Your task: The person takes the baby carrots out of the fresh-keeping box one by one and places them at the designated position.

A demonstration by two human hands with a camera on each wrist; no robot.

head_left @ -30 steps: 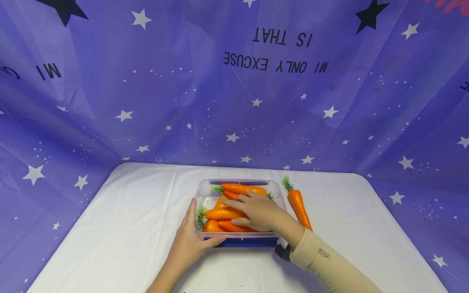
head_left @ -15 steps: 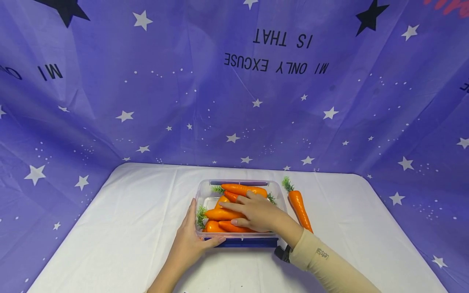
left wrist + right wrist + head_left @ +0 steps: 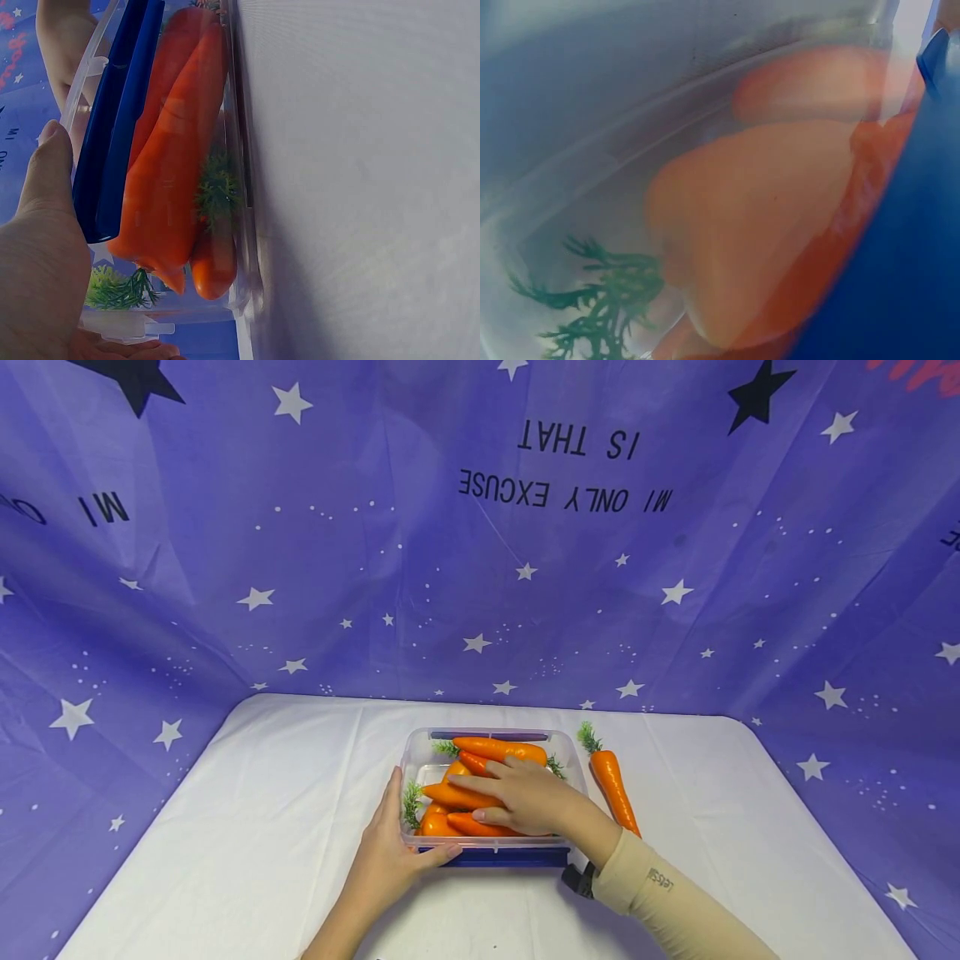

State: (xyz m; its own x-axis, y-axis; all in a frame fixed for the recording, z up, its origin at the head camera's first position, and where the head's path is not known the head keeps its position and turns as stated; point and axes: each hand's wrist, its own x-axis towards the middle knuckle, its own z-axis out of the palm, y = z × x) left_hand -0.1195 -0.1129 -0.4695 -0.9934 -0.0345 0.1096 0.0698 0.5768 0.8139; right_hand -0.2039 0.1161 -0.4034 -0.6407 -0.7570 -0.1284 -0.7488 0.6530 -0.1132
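Head view: closest in, the left hand [image 3: 392, 850] has its grip clamped on the near left corner of a clear box [image 3: 574, 777], thumb along the front by the blue latch [image 3: 502, 857]. Box sits on the white table [image 3: 225, 860] with a bunch of orange carrots [image 3: 480, 825] piled inside. Right hand [image 3: 531, 795] is in there on top of them, fingers spread apart. There's also a loose carrot [image 3: 613, 789] on the table just right of the box, leafy end pointing away. Way back, purple starry cloth [image 3: 420, 560].
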